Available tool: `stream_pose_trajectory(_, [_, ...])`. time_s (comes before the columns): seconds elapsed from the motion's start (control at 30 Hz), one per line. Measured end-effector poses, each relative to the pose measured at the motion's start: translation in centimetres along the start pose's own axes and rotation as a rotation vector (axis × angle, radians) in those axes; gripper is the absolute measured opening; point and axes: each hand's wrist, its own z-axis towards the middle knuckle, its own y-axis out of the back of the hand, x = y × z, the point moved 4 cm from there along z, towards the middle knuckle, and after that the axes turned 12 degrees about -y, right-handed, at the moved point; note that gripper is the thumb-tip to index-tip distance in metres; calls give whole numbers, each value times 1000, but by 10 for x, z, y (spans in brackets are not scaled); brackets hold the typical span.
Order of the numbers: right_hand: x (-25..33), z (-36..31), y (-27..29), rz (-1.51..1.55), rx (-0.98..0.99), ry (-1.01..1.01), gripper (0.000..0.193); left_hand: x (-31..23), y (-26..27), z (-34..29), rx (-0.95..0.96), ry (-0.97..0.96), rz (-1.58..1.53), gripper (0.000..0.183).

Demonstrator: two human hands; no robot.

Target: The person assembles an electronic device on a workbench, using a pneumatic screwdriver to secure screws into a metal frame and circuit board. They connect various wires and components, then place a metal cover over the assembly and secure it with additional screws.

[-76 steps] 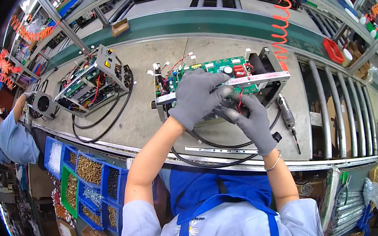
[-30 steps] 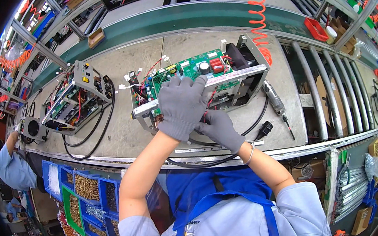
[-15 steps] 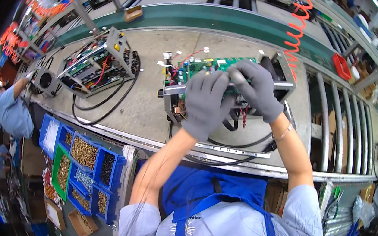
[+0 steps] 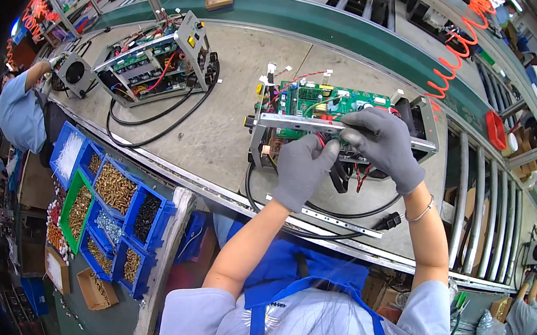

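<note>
An open metal-framed device (image 4: 274, 121) with a green circuit board (image 4: 310, 102) stands before me on the bench. My left hand (image 4: 305, 175), in a grey glove, is just below the device's front rail. Its thumb and fingers are pinched together beside a red wire; what they grip is hidden. Over the right part of that rail is my right hand (image 4: 386, 148), gloved alike, with curled fingers and the thumb drawn in. I cannot make out anything between them. Red and black wires (image 4: 362, 175) hang under the rail near both hands.
A second open device (image 4: 154, 65) stands left with a black cable. A perforated metal strip (image 4: 341, 223) and a plug (image 4: 389, 221) lie at the bench's front. Blue bins (image 4: 155, 247) of screws sit lower left, metal rollers (image 4: 477, 198) right. Other people work at both sides.
My left hand has come down from the board's top to below the front rail, leaving more board visible. My right hand stays near the rail. The whole view has shifted and tilted.
</note>
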Motion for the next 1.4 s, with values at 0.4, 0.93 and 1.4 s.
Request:
stream_pose_trajectory(0.4, [-4, 6, 3, 131, 124, -81, 26, -1, 10, 4, 184, 280, -650, 24])
stream_pose_trajectory(0.93, [-3, 3, -1, 25, 1, 57, 23, 17, 25, -12, 29, -51, 179, 35])
stream_pose_trajectory(1.4, [-1, -1, 2, 7, -54, 98, 26, 13, 25, -10, -10, -157, 338, 39])
